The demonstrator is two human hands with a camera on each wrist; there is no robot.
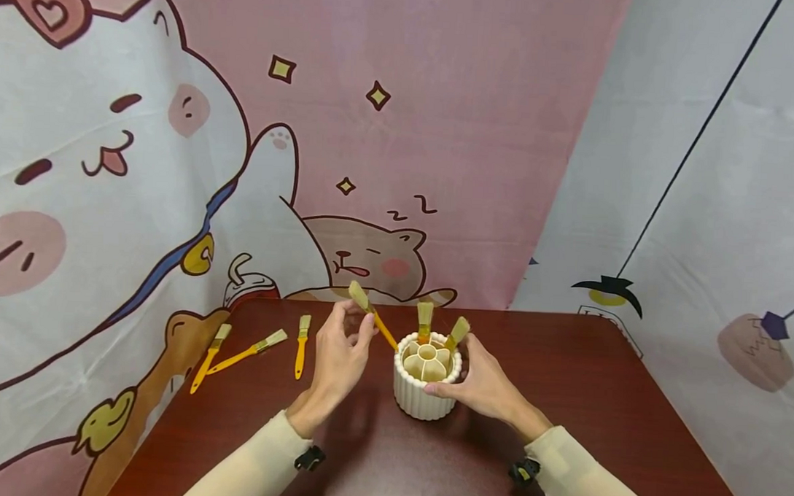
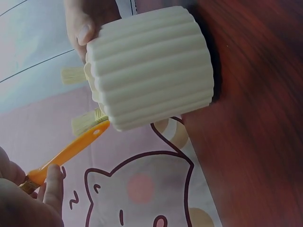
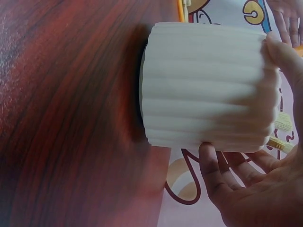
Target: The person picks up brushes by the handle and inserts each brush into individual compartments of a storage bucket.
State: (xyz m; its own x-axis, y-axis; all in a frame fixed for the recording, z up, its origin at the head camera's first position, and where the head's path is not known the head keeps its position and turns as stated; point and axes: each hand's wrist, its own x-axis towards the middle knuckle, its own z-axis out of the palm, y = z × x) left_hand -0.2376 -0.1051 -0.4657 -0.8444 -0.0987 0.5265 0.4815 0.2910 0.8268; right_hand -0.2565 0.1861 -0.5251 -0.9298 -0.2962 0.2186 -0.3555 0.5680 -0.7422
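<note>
My left hand [image 1: 339, 352] pinches a paintbrush [image 1: 386, 331] with an orange handle and pale bristles. It slants bristles up, and in the left wrist view the handle [image 2: 75, 147] reaches the rim of a white ribbed brush holder [image 1: 424, 401]. Petal-shaped compartments surround a round centre inside that holder. Two more paintbrushes stand in it bristles up, one at the back [image 1: 424, 316] and another leaning right [image 1: 458, 332]. With thumb at the front and fingers behind, my right hand [image 1: 494, 383] grips the holder's right side. The holder hides the lower handles of the standing brushes.
On the left of the dark red-brown table [image 1: 563, 370] lie three similar brushes: one at the far left [image 1: 208, 362], one crossing near it [image 1: 245, 354], and one closer to my left hand [image 1: 301, 350]. A cartoon-printed curtain [image 1: 440, 133] hangs right behind the table.
</note>
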